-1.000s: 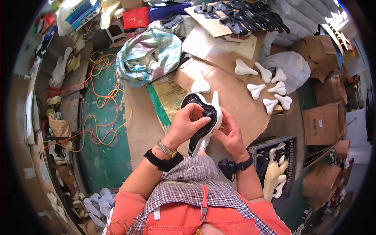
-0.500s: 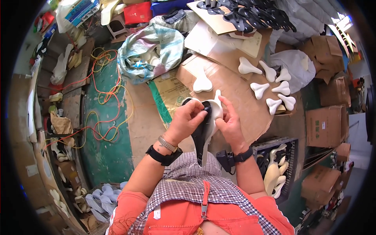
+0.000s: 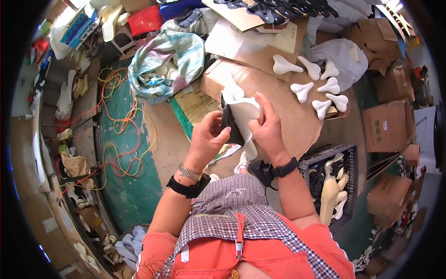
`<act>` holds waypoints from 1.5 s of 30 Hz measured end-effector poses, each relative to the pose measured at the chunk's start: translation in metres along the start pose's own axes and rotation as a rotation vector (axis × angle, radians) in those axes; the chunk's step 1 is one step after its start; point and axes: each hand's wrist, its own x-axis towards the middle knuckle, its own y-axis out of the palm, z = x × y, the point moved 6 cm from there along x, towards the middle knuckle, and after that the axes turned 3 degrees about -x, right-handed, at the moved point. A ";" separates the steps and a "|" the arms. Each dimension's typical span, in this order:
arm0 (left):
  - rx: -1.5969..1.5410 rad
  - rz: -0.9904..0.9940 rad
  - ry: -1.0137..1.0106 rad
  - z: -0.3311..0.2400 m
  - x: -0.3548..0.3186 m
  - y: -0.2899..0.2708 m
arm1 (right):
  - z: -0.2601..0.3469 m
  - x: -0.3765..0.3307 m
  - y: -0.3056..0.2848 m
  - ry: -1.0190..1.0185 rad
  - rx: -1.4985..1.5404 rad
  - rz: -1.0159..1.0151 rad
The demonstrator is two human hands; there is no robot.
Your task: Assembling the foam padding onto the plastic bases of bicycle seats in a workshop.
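My right hand [image 3: 269, 130] grips the edge of a white bicycle saddle pad [image 3: 246, 109], thumb and fingers closed on its right side. On the pad's left lies a black saddle cover [image 3: 234, 132], partly hidden behind the pad. My left hand [image 3: 209, 139] pinches this cover at its left edge, fingers bent. Just beyond the held pieces, another white saddle pad [image 3: 232, 87] rests on brown cardboard [image 3: 288, 116]. Several more white pads [image 3: 302, 91] lie spread at the cardboard's right side.
A woven sack [image 3: 190, 51] with white pieces stands at the back left. Black saddle pieces [image 3: 292, 10] are heaped at the far edge. By my right forearm is a dark crate [image 3: 354, 162] of saddle-shaped pieces. Orange and yellow cords [image 3: 125, 122] cross the green floor.
The pad and cover have turned in my hands: more of the pad's white surface shows, and the black cover has swung to its left. My left hand has moved a little left and lower.
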 end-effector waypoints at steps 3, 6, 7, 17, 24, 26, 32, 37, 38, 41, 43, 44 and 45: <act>-0.049 -0.155 0.063 0.012 0.004 -0.020 | 0.000 -0.001 0.017 0.003 0.368 0.146; -0.215 -0.275 -0.043 0.008 0.009 -0.046 | 0.004 -0.015 0.027 -0.409 -0.110 0.227; -0.181 -0.292 0.014 0.003 0.010 -0.049 | 0.000 -0.020 0.031 -0.411 -0.106 0.229; -0.175 -0.311 -0.009 -0.005 0.005 -0.067 | -0.017 -0.026 0.041 -0.300 -0.283 0.324; -0.230 -0.249 0.031 -0.004 0.001 -0.077 | -0.006 -0.022 0.040 -0.245 -0.052 0.392; -0.223 -0.259 0.050 -0.001 0.001 -0.081 | -0.007 -0.021 0.042 -0.222 -0.024 0.370; -0.185 -0.256 0.117 -0.009 0.004 -0.081 | -0.033 -0.015 0.052 0.008 0.145 0.439; -0.190 -0.281 0.085 0.001 0.001 -0.082 | -0.053 -0.011 0.061 0.220 0.333 0.547; -0.193 -0.306 0.070 0.006 0.000 -0.085 | -0.054 -0.011 0.062 0.222 0.332 0.550; -0.163 -0.403 -0.057 0.031 0.005 -0.093 | -0.060 -0.014 0.072 0.246 0.199 0.668; -0.236 -0.471 -0.081 0.045 0.002 -0.098 | -0.049 -0.020 0.066 0.041 0.079 0.599; -0.309 -0.539 -0.104 0.053 -0.001 -0.102 | -0.038 -0.025 0.062 -0.163 -0.040 0.525; -0.294 -0.563 -0.117 0.056 -0.002 -0.111 | -0.032 -0.031 0.059 -0.324 -0.146 0.414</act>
